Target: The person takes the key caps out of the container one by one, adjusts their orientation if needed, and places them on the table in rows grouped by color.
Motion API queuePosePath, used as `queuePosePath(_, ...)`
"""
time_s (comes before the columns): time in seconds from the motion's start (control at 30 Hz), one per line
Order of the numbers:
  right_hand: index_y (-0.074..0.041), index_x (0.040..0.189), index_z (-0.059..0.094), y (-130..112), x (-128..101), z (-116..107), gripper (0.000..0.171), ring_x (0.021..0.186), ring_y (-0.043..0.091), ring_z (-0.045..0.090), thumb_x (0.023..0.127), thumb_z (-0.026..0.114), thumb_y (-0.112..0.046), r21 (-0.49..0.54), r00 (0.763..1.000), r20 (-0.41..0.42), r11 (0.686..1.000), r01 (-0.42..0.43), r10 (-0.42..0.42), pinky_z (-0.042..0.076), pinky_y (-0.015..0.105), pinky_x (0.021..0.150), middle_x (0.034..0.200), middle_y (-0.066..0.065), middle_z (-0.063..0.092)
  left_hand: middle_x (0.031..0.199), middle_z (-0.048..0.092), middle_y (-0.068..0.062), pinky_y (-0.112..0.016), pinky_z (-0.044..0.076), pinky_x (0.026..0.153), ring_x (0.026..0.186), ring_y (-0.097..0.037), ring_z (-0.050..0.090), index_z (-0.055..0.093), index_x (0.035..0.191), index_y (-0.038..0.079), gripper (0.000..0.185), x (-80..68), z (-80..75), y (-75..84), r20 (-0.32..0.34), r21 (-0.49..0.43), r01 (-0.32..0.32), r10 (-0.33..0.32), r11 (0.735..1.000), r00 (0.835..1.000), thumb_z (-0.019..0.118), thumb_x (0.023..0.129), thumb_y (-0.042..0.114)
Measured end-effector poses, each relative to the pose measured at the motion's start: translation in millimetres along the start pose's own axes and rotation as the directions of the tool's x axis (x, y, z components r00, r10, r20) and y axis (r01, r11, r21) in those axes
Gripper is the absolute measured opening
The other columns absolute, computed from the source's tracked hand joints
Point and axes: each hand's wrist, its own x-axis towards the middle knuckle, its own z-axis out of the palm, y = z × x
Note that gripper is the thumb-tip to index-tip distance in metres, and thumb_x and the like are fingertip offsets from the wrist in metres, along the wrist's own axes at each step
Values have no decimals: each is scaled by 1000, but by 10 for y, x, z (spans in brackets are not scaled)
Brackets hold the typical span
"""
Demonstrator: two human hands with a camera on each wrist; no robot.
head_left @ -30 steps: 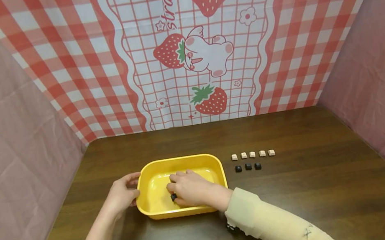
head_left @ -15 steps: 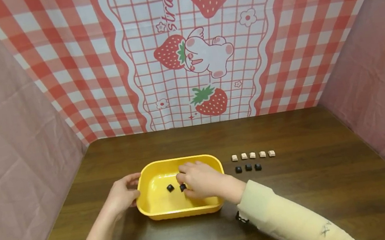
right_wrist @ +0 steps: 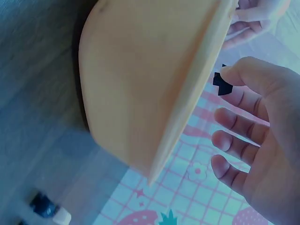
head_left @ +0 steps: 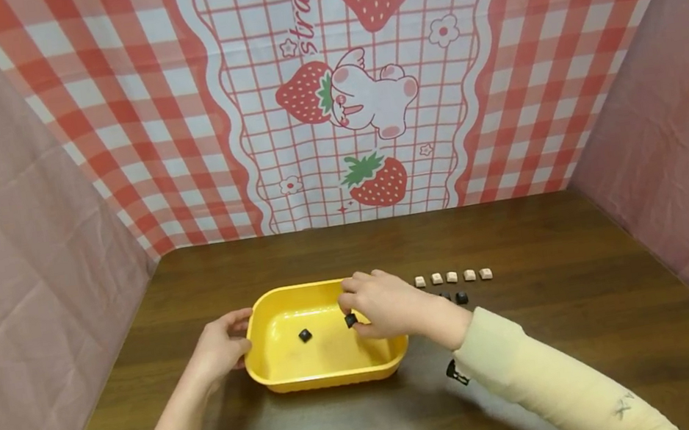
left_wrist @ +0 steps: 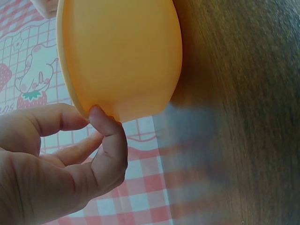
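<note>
A black keycap (head_left: 350,319) is pinched between the thumb and index finger of my right hand (head_left: 391,304), over the right part of a yellow plastic tub (head_left: 329,380). In the right wrist view this keycap (right_wrist: 222,84) shows at rim height, while the other fingers (right_wrist: 227,140) are loosely bent and hold nothing. My left hand (head_left: 214,350) grips the tub's left end, its thumb and fingers at the rim in the left wrist view. Another black keycap (head_left: 305,335) lies on the tub floor, left of centre.
Right of the tub, a row of several cream keycaps (head_left: 452,277) lies on the brown wooden table (head_left: 569,330). Nearer to me is a row of black keycaps (head_left: 461,297), partly hidden by my right hand. A strawberry-print checked cloth (head_left: 170,122) hangs behind.
My right hand has lifted a black keycap from inside the tub and moved right toward the tub's right rim. The other black keycap stays on the tub floor. My left hand has stayed put.
</note>
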Motion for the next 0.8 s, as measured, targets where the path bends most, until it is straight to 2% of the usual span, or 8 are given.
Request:
queuePosePath(0.33, -19, 89, 62, 176, -196, -124, 17, 82, 15, 47, 80, 70, -30, 12, 999, -30, 1000, -20, 20, 39, 31, 66, 85, -5, 49, 120, 53, -28, -33, 54, 57, 78, -22, 60, 43, 136, -6, 57, -1, -1, 6, 3, 13, 8, -8, 1000, 1000, 51, 80, -12)
queuePosePath(0.5, -20, 90, 62, 307, -311, -160, 16, 84, 15, 49, 80, 70, -28, 22, 997, -52, 999, -49, 50, 42, 32, 68, 88, -5, 52, 120, 53, -29, -36, 56, 60, 82, -24, 61, 42, 136, -6, 57, 3, -1, 1, 5, 4, 7, -7, 1000, 1000, 51, 80, -12)
queuePosePath(0.8, -19, 89, 64, 534, -521, -241, 17, 82, 15, 50, 76, 74, -24, 37, 989, -140, 998, -44, 48, 45, 33, 68, 88, -4, 55, 119, 52, -29, -38, 56, 60, 83, -25, 61, 42, 136, -7, 57, 6, -3, -15, 7, -15, 5, -5, 1000, 1000, 51, 80, -13)
